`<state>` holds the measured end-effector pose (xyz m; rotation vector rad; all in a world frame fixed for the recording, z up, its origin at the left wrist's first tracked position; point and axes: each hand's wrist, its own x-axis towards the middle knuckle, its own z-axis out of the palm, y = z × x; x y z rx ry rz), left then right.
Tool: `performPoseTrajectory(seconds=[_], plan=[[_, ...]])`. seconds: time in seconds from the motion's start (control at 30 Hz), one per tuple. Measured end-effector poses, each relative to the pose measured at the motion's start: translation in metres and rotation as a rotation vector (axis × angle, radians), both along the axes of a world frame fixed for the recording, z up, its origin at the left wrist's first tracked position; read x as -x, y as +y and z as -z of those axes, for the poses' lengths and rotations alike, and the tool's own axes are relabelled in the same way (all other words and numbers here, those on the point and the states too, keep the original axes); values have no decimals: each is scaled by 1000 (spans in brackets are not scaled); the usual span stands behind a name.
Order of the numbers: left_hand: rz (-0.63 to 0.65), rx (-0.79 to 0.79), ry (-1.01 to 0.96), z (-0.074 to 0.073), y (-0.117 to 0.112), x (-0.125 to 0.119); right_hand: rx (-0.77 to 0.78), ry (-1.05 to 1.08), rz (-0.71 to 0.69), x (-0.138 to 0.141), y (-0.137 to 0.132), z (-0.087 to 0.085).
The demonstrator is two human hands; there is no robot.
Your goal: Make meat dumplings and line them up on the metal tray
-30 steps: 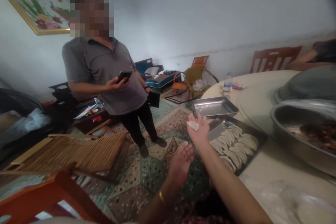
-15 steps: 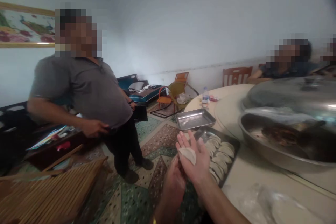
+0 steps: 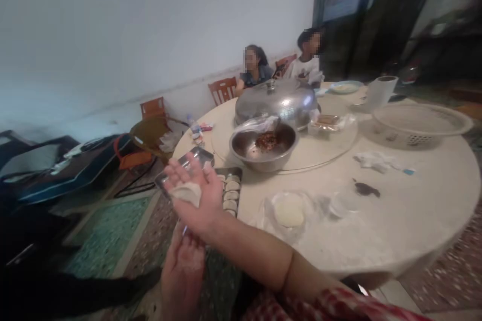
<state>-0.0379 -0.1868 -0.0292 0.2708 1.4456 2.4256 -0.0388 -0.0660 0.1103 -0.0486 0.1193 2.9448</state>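
While the right hand (image 3: 203,205) is held out palm up, a white dumpling (image 3: 188,193) is carried on it, low down where the palm meets the fingers. The fingers of this hand are spread open, and the top of the dumpling is left uncovered. The left hand (image 3: 184,271) is seen just below, also palm up, with its own fingers open and a little bent; they are blurred and partly hidden, so it cannot be told whether the two hands are touching. Just behind the right fingers, a tray (image 3: 203,154) is partly covered from view. Close by the thumb, to the right, a pan (image 3: 237,173) is seen with more dumplings (image 3: 232,194) lined up in it. Past the right fingertips, a bottle (image 3: 195,128) is stood on the table (image 3: 320,246). Farther to the right of the fingers, a bowl (image 3: 263,160) is placed with some dark food (image 3: 265,141) in it, and a big lid (image 3: 278,100) is seen behind that. Nearer, and well to the right of the fingers, some pale dough (image 3: 289,209) is laid with clear plastic around it. Farthest to the right of the fingers, a basket (image 3: 417,135) is set down.
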Motion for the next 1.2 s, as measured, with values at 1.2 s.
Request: performPoseTrajectory(seconds=[1.2], plan=[[-250, 946, 1210, -106, -34, 61, -433, -69, -347, 24, -3, 38]])
